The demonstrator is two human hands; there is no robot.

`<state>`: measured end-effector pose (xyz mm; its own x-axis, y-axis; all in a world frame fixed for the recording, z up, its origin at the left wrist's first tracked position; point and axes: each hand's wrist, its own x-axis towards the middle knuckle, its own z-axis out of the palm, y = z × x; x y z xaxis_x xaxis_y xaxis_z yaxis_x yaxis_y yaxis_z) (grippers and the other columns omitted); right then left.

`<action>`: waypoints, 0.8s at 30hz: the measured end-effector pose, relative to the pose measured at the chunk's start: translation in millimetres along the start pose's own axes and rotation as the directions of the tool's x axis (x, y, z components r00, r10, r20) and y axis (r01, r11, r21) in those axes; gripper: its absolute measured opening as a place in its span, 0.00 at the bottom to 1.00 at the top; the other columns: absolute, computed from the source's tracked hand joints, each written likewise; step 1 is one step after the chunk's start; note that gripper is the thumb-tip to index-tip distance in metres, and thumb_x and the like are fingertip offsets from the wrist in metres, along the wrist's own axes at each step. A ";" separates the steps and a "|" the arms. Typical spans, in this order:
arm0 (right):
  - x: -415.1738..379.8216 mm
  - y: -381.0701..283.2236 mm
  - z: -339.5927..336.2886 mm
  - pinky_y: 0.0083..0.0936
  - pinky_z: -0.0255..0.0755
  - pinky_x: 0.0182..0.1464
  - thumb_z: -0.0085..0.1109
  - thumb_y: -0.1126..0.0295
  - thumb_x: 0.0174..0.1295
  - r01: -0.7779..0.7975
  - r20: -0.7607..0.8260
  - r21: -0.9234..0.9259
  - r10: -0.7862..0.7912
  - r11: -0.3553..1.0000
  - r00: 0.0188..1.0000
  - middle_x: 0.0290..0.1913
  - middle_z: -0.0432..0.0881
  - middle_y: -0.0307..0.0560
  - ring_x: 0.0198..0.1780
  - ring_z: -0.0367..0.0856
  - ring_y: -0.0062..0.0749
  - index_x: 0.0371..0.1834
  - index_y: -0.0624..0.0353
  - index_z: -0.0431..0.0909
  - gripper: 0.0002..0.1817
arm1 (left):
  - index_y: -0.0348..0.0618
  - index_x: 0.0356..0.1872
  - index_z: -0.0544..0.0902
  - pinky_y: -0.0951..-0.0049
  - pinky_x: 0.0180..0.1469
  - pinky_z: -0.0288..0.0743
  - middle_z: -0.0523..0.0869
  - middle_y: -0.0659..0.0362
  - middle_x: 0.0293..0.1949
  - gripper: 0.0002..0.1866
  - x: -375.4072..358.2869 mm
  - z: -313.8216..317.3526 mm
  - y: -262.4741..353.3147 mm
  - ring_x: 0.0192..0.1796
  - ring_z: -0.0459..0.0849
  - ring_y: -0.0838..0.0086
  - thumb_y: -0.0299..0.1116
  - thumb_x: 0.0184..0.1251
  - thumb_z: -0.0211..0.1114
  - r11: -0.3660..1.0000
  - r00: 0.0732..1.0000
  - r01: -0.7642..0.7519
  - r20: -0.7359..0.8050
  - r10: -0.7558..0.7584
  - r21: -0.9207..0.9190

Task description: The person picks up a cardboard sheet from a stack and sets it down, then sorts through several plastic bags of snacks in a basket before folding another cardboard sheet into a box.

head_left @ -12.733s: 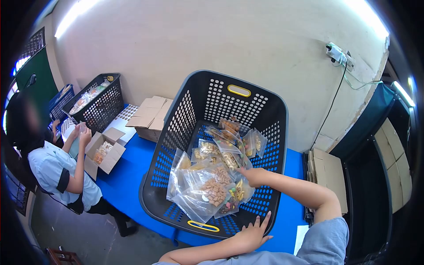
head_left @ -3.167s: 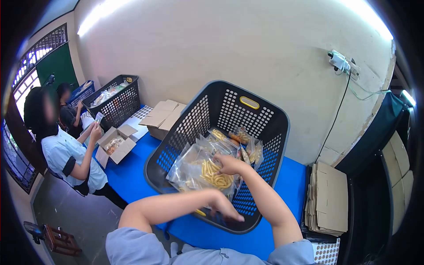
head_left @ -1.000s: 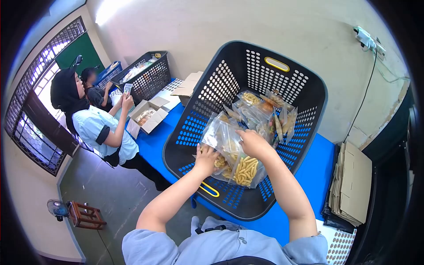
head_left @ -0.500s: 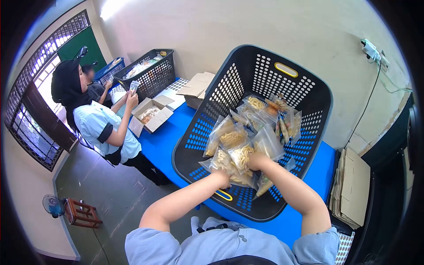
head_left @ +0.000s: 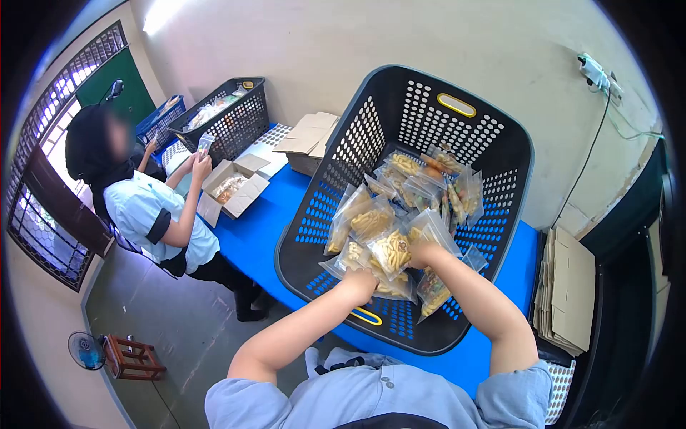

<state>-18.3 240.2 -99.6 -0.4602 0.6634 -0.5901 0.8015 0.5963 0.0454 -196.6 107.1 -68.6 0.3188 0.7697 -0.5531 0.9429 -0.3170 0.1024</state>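
Observation:
A large black perforated basket [head_left: 457, 164] stands tilted toward me, holding several clear zip bags of snacks. My right hand [head_left: 426, 254] is closed at the right edge of a bag of pale yellow snack sticks [head_left: 390, 252]. Just left of it, my left hand [head_left: 359, 284] is closed on a clear bag of pale snacks [head_left: 352, 257] near the basket's front rim; its fingertips are partly hidden. Beside my right wrist lies a bag of mixed snacks [head_left: 433, 292]. Farther in are a bag of yellow sticks [head_left: 371, 222] and more bags, some with orange contents.
The basket rests on a blue table [head_left: 246, 247]. To the left, a person [head_left: 161, 214] holds a small packet by an open carton [head_left: 232, 189]. Another black basket [head_left: 229, 121] and a closed carton [head_left: 309, 143] stand behind. Flattened cardboard [head_left: 568, 289] leans at right.
The bag of yellow sticks between my hands now lies flatter, its face more visible. My right hand has shifted slightly right. The view has turned a little, moving the surroundings left.

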 end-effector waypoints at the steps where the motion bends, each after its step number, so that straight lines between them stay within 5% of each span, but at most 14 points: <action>1: -14.6 -6.8 -6.5 0.36 0.74 0.53 0.56 0.50 0.59 -0.016 -0.027 0.017 0.017 1.000 0.999 0.51 0.82 0.55 0.52 0.81 0.46 0.46 0.60 0.83 0.24 | 0.53 0.53 0.80 0.46 0.62 0.64 0.70 0.51 0.64 0.27 -4.4 -3.1 0.9 0.66 0.69 0.56 0.48 0.51 0.72 1.000 0.998 0.015 -0.053 -0.014 0.017; 3: -20.9 -16.5 -6.6 0.37 0.75 0.52 0.57 0.54 0.59 -0.037 -0.051 0.037 0.039 0.999 0.998 0.50 0.82 0.54 0.51 0.82 0.46 0.44 0.60 0.84 0.21 | 0.49 0.47 0.84 0.51 0.59 0.69 0.79 0.52 0.57 0.21 -12.0 -8.4 3.0 0.61 0.76 0.58 0.42 0.51 0.73 0.999 0.994 0.025 -0.105 -0.021 0.034; 6: -8.8 -24.4 11.2 0.42 0.75 0.47 0.57 0.60 0.55 0.180 -0.146 0.131 -0.161 0.975 0.976 0.38 0.84 0.58 0.43 0.83 0.51 0.39 0.61 0.83 0.16 | 0.46 0.37 0.86 0.61 0.43 0.79 0.88 0.55 0.38 0.08 -22.5 -7.2 5.9 0.44 0.87 0.61 0.30 0.57 0.64 0.993 0.960 0.119 -0.256 -0.114 0.005; 9: -33.3 -51.8 5.2 0.40 0.76 0.46 0.55 0.64 0.54 0.413 -0.140 0.282 -0.389 0.866 0.911 0.38 0.85 0.56 0.42 0.83 0.49 0.37 0.58 0.84 0.13 | 0.43 0.34 0.86 0.64 0.43 0.79 0.88 0.52 0.36 0.12 -19.7 4.1 7.0 0.42 0.87 0.61 0.38 0.50 0.72 0.960 0.934 0.276 -0.225 -0.277 -0.037; 14: -30.1 -66.4 38.3 0.38 0.77 0.47 0.55 0.67 0.52 0.571 -0.142 0.273 -0.555 0.774 0.820 0.37 0.85 0.56 0.45 0.83 0.47 0.38 0.59 0.85 0.13 | 0.43 0.36 0.87 0.47 0.47 0.77 0.88 0.51 0.38 0.09 -30.0 15.7 19.3 0.43 0.87 0.58 0.30 0.59 0.60 0.940 0.918 0.337 -0.242 -0.314 0.058; 16: -34.0 -65.6 41.9 0.40 0.74 0.51 0.52 0.67 0.57 0.316 -0.055 0.015 -0.315 0.949 0.947 0.42 0.83 0.59 0.47 0.82 0.49 0.45 0.55 0.83 0.16 | 0.43 0.37 0.87 0.45 0.49 0.76 0.88 0.50 0.39 0.09 -33.4 20.7 23.2 0.43 0.87 0.57 0.30 0.59 0.60 0.945 0.931 0.322 -0.202 -0.303 0.065; 19: -36.0 -66.2 32.1 0.41 0.74 0.52 0.52 0.68 0.57 0.147 0.015 0.101 -0.149 0.984 0.989 0.50 0.79 0.60 0.52 0.79 0.52 0.46 0.56 0.83 0.16 | 0.38 0.43 0.85 0.40 0.55 0.72 0.85 0.43 0.46 0.14 -32.0 17.9 36.4 0.51 0.83 0.52 0.32 0.60 0.60 0.950 0.953 0.304 -0.029 -0.303 0.072; 22: -21.0 -74.2 15.7 0.42 0.74 0.52 0.54 0.67 0.57 0.149 0.178 0.204 -0.186 0.968 0.966 0.61 0.70 0.61 0.59 0.75 0.50 0.45 0.57 0.84 0.15 | 0.32 0.57 0.76 0.34 0.57 0.67 0.70 0.35 0.63 0.23 -20.8 25.7 45.3 0.67 0.65 0.41 0.34 0.63 0.59 0.940 0.928 0.340 0.152 -0.341 0.034; 23: -21.8 -81.1 15.4 0.42 0.74 0.52 0.54 0.67 0.57 0.146 0.175 0.208 -0.184 0.967 0.967 0.61 0.70 0.61 0.59 0.75 0.50 0.45 0.57 0.84 0.15 | 0.32 0.57 0.76 0.34 0.57 0.67 0.70 0.35 0.63 0.23 -18.1 24.9 46.8 0.67 0.65 0.41 0.34 0.63 0.59 0.940 0.928 0.338 0.150 -0.340 0.039; 24: -28.8 -91.0 12.8 0.41 0.74 0.52 0.54 0.67 0.57 0.280 -0.009 0.089 -0.280 0.956 0.960 0.64 0.67 0.59 0.60 0.74 0.48 0.45 0.59 0.84 0.15 | 0.34 0.59 0.75 0.33 0.58 0.65 0.69 0.37 0.64 0.24 -17.5 21.9 49.1 0.68 0.64 0.40 0.35 0.63 0.59 0.934 0.916 0.352 0.179 -0.358 0.066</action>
<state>-73.1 161.1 -97.1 -0.6694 0.4740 -0.5720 0.6715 0.7154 -0.1930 -158.0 65.9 -72.0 -0.0623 0.7196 -0.6916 0.9862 -0.0620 -0.1534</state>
